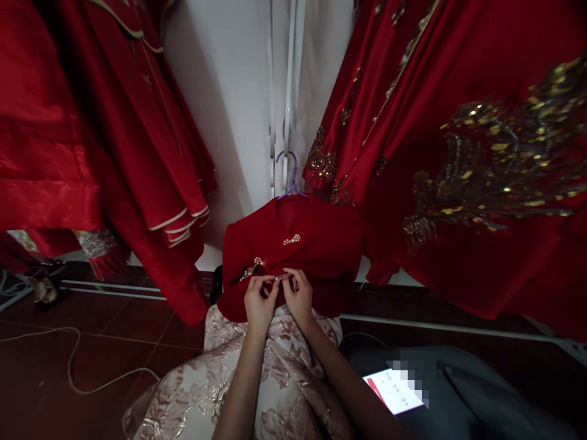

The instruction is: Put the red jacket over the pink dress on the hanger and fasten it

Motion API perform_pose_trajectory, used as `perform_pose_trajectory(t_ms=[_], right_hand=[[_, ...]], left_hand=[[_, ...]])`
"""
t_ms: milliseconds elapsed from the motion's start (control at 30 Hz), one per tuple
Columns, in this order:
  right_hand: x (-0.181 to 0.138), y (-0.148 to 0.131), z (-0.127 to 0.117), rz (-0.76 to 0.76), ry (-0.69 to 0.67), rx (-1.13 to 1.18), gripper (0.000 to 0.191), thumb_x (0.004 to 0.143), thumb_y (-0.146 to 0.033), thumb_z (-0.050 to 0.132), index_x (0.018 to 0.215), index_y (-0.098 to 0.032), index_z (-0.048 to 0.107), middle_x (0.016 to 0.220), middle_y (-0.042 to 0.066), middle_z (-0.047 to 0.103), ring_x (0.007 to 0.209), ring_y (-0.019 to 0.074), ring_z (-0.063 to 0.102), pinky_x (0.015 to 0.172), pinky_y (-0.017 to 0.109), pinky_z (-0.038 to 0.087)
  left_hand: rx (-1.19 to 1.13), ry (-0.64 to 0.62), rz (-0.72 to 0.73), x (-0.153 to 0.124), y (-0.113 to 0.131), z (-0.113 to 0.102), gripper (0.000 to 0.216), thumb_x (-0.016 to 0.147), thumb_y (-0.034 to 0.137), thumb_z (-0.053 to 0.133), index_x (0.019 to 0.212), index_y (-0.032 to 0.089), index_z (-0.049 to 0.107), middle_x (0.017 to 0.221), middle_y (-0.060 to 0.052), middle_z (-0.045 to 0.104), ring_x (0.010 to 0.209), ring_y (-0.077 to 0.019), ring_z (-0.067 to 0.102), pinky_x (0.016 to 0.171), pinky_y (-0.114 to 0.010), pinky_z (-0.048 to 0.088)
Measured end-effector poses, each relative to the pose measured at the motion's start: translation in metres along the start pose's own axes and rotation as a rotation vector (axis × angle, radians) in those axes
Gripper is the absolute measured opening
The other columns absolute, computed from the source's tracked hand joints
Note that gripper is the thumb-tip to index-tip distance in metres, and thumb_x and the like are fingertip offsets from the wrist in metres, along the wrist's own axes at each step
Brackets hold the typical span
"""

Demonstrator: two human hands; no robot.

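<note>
A red jacket (321, 238) hangs on a purple hanger (292, 177), its lower part spread over a patterned pink and cream skirt. Pearl and rhinestone ornaments (291, 239) decorate its front, and another ornament (254, 267) sits lower at the left. Thumb and fingers of my left hand (259, 302) are pinched at the jacket's front, by a small pearl-like bead (277, 278). Close beside it, my right hand (299, 296) pinches the same part of the front. The fingertips hide most of what lies between them.
Red garments (151, 122) hang at the left, and a sequinned red gown (458, 256) at the right. A white rack pole (290, 79) stands behind the jacket. A lit phone (394, 392) lies on dark cloth at lower right. A white cable (79, 360) crosses the tiled floor.
</note>
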State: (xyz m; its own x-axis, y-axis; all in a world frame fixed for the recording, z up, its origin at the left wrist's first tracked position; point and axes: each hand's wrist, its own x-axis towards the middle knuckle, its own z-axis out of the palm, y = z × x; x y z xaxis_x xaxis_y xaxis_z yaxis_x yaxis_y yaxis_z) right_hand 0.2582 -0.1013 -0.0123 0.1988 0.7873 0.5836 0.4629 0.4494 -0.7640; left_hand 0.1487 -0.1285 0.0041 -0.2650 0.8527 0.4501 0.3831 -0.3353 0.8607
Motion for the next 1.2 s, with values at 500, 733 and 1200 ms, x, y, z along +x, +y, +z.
perform_pose_trajectory(t_ms=[500,733,1200], right_hand=[[-0.0021,0.0018,0.0008,0.057,-0.012,0.046,0.013,0.071,-0.023,0.055,0.083,-0.019,0.06,0.068,-0.001,0.057,0.053,0.0109,0.043,0.053,0.023,0.037],[-0.0026,-0.0003,0.0002,0.063,-0.013,0.053,0.011,0.069,-0.022,0.056,0.079,-0.019,0.059,0.066,-0.002,0.056,0.052,0.0107,0.042,0.051,0.022,0.036],[-0.0041,0.0024,0.0016,0.079,0.002,0.102,0.01,0.065,-0.019,0.057,0.075,-0.018,0.058,0.061,-0.003,0.053,0.05,0.0091,0.042,0.048,0.02,0.034]], left_hand=[[0.013,0.067,0.045,-0.0005,0.0003,0.0022,0.011,0.075,0.029,0.06,0.076,0.019,0.064,0.077,-0.002,0.06,0.066,-0.0124,0.055,0.066,-0.023,0.044],[0.038,0.052,0.053,0.0002,-0.0036,0.0024,0.007,0.075,0.024,0.057,0.076,0.019,0.061,0.082,-0.004,0.061,0.075,-0.0148,0.058,0.072,-0.025,0.044],[-0.004,0.02,-0.099,-0.0013,-0.0048,0.0024,0.008,0.072,0.026,0.06,0.073,0.018,0.062,0.065,0.001,0.061,0.058,-0.0102,0.056,0.055,-0.019,0.04]])
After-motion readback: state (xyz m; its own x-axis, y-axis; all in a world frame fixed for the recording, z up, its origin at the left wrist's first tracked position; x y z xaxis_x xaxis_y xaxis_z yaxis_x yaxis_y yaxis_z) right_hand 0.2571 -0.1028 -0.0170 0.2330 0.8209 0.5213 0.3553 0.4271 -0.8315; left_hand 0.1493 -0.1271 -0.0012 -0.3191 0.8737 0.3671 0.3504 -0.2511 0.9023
